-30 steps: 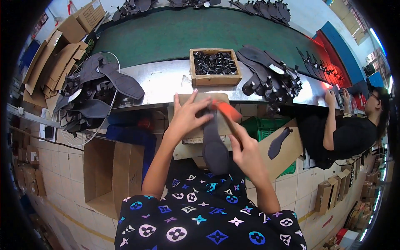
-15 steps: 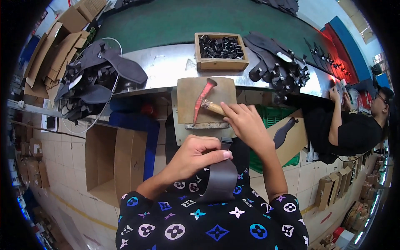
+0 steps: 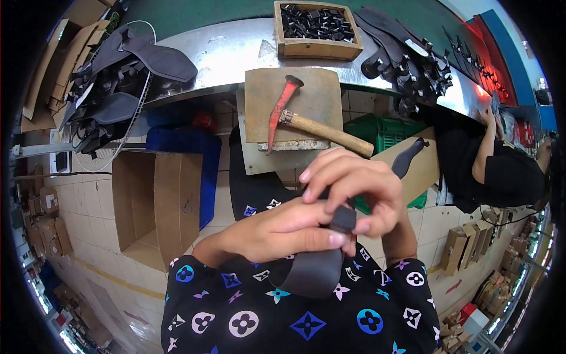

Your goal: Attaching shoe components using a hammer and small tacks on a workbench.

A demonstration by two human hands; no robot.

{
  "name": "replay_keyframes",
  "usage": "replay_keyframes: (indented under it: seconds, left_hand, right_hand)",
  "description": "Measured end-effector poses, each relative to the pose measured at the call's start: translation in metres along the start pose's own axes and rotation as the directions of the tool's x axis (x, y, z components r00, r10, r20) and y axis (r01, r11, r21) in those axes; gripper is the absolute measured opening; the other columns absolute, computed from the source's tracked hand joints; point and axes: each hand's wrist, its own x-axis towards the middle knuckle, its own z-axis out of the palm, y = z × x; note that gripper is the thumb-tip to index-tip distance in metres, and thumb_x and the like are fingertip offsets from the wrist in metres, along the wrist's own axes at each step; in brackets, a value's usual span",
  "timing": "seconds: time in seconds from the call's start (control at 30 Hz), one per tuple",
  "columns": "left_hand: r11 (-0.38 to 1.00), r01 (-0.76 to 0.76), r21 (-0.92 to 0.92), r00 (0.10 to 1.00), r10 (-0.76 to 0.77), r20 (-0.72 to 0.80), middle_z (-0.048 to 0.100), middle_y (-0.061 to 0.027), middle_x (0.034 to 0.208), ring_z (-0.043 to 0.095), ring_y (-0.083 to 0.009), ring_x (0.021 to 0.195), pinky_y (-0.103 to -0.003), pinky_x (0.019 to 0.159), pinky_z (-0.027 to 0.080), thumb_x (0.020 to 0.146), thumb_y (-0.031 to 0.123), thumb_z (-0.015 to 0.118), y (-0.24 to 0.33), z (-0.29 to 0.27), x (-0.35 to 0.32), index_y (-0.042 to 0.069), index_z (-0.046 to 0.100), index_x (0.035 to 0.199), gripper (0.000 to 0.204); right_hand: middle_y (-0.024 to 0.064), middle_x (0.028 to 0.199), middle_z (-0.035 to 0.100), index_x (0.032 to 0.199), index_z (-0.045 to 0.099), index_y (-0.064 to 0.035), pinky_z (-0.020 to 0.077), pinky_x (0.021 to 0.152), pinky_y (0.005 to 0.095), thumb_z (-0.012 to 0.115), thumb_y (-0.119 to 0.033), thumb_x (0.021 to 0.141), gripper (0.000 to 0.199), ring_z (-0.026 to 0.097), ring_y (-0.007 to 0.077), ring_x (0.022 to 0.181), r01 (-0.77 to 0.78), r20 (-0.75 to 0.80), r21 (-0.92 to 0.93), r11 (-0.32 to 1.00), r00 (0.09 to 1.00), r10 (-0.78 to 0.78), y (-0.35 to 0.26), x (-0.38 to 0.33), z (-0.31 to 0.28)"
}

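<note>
While the left hand (image 3: 283, 233) grips the dark shoe sole (image 3: 315, 274) over the lap, apparently steadying it, the right hand (image 3: 371, 192) pinches its black heel end (image 3: 343, 218) between thumb and fingers. The red-headed hammer (image 3: 300, 123) lies across the tan board (image 3: 318, 88), handle overhanging the edge, probably for easy reach.

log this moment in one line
left hand: holding dark shoe sole; right hand: at its heel; hammer: lying on brown pad; wooden box: black pieces inside
</note>
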Motion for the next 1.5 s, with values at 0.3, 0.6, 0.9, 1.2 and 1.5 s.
replay_keyframes:
  seconds: [0.3,0.6,0.9,1.2,1.5]
  left_hand:
    - [0.898,-0.102,0.427,0.695,0.372,-0.615,0.065,-0.0106,0.103,0.061,-0.0201,0.103,-0.034,0.092,0.047,0.094,0.015,0.060,0.014,-0.021,-0.022,0.000,0.066,0.101,0.018]
    - [0.360,0.759,0.543,-0.312,0.933,-0.182,0.062,-0.0161,0.116,0.058,-0.0302,0.110,-0.040,0.101,0.042,0.097,0.029,0.067,0.101,-0.149,-0.157,-0.003,0.057,0.123,0.043]
    - [0.118,0.469,0.875,0.543,0.744,-0.391,0.060,-0.0233,0.123,0.056,-0.0404,0.117,-0.045,0.100,0.044,0.096,0.009,0.057,-0.004,-0.159,0.020,-0.003,0.056,0.125,0.031]
    - [-0.190,0.488,0.852,0.758,0.576,-0.305,0.062,-0.0201,0.121,0.056,-0.0362,0.117,-0.044,0.101,0.041,0.095,0.016,0.059,-0.033,-0.146,0.047,-0.002,0.060,0.121,0.032]
    - [-0.039,0.001,0.999,0.745,0.666,0.025,0.062,-0.0259,0.118,0.056,-0.0411,0.119,-0.045,0.101,0.044,0.092,0.031,0.066,-0.002,-0.143,0.306,-0.007,0.059,0.120,0.048]
  right_hand:
    - [0.0186,0.120,0.065,0.121,0.064,0.0019,0.0494,0.095,0.0385,0.063,-0.028,0.096,0.039,0.064,0.0341,0.111,-0.209,-0.146,-0.480,0.852,0.977,0.157,-0.016,0.011,-0.018]
    - [0.0096,0.114,0.068,0.122,0.062,0.0019,0.0508,0.085,0.0310,0.060,-0.020,0.100,0.031,0.065,0.0162,0.098,-0.606,-0.746,-0.245,0.757,0.616,0.251,0.032,-0.064,-0.042]
    - [0.0183,0.111,0.064,0.135,0.050,-0.0041,0.0543,0.072,0.0402,0.080,-0.028,0.080,0.068,0.066,0.0353,0.090,-0.648,-0.512,-0.730,0.215,0.728,0.457,0.047,-0.073,-0.018]
    - [0.0094,0.081,0.070,0.094,0.071,-0.0025,0.0527,0.064,0.0306,0.086,-0.019,0.075,0.029,0.068,0.0188,0.067,-0.714,-0.754,-0.317,0.624,0.589,0.291,0.032,-0.190,0.001]
    - [-0.0011,0.053,0.044,0.091,0.056,0.0018,0.0337,0.035,0.0241,0.060,-0.017,0.100,0.021,0.040,0.0074,0.038,-0.206,-0.755,0.575,0.792,0.238,0.610,0.018,-0.190,0.021]
